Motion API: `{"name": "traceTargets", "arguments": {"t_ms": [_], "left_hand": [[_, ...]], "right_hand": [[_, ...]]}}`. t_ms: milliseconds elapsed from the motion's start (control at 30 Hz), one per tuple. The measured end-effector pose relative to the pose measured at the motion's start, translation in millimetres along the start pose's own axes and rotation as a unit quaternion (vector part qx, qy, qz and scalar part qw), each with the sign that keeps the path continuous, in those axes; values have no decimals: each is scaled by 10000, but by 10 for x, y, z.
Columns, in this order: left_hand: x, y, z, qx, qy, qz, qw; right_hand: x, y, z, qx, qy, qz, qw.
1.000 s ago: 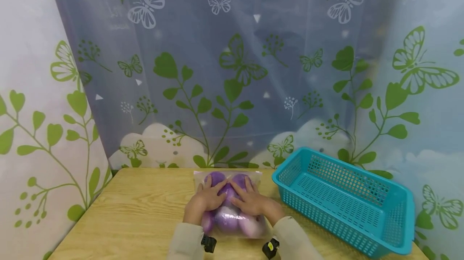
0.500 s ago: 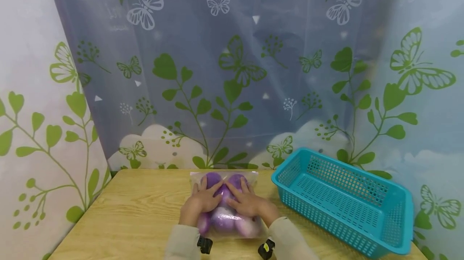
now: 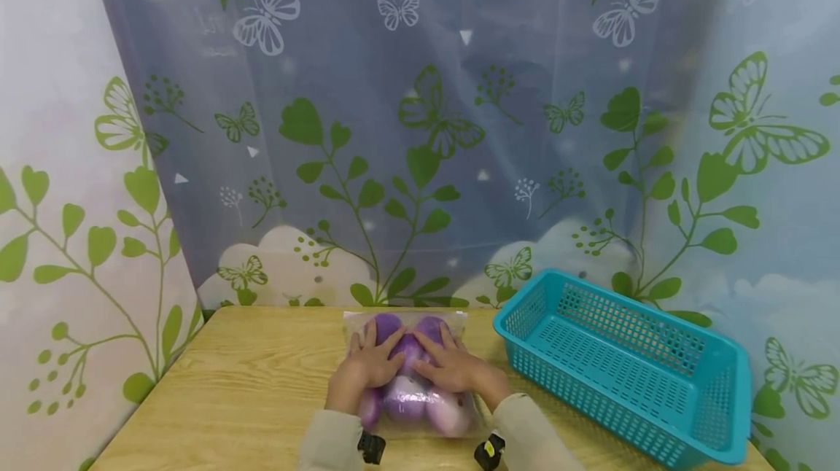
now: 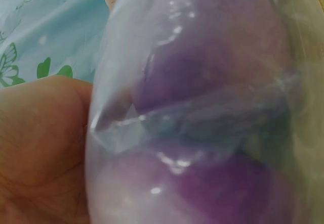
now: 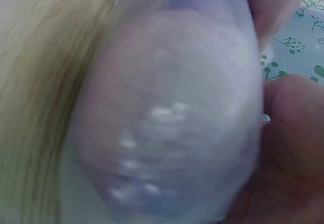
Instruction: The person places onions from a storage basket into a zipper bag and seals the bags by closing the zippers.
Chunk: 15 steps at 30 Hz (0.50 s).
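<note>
A clear plastic zip bag [image 3: 453,319] lies on the table in the head view, filled with several round purple and whitish balls [image 3: 403,398]. My left hand [image 3: 370,365] rests spread on the bag's left upper part. On the right upper part lies my right hand [image 3: 453,367], its fingers also spread, the two hands' fingertips near each other at the middle. The left wrist view shows the bag [image 4: 202,118] close up beside my palm [image 4: 43,143]. In the right wrist view a pale ball [image 5: 177,82] bulges under the plastic, with my palm [image 5: 298,133] against it.
A turquoise perforated basket [image 3: 630,369] stands on the wooden table [image 3: 262,369] to the right of the bag. Behind the table hangs a curtain [image 3: 354,92] printed with butterflies and leaves.
The bag and both hands have shifted slightly left since a second ago. Both hands stay spread on the bag; the basket stands where it was.
</note>
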<state>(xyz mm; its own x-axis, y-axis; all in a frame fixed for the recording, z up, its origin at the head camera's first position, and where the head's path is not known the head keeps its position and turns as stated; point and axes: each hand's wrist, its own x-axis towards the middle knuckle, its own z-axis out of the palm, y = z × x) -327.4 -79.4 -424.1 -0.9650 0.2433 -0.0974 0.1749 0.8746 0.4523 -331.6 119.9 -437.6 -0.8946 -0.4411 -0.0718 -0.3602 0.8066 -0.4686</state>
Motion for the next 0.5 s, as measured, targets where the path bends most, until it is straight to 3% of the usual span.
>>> {"name": "traceTargets", "arguments": {"t_ms": [233,400,500], "left_hand": [[-61,23,-35,-149,66,-148,9998],[-122,74,-77,-31,369,-189,9991],[-149,103,-90,97,729,-137,9972]], "right_hand": [[-95,-20,-156,-267,95,-12,9996],[-207,-70,-324,-388,564,107,9976],[-285,-98,-406,-629,1007,173,9928]]}}
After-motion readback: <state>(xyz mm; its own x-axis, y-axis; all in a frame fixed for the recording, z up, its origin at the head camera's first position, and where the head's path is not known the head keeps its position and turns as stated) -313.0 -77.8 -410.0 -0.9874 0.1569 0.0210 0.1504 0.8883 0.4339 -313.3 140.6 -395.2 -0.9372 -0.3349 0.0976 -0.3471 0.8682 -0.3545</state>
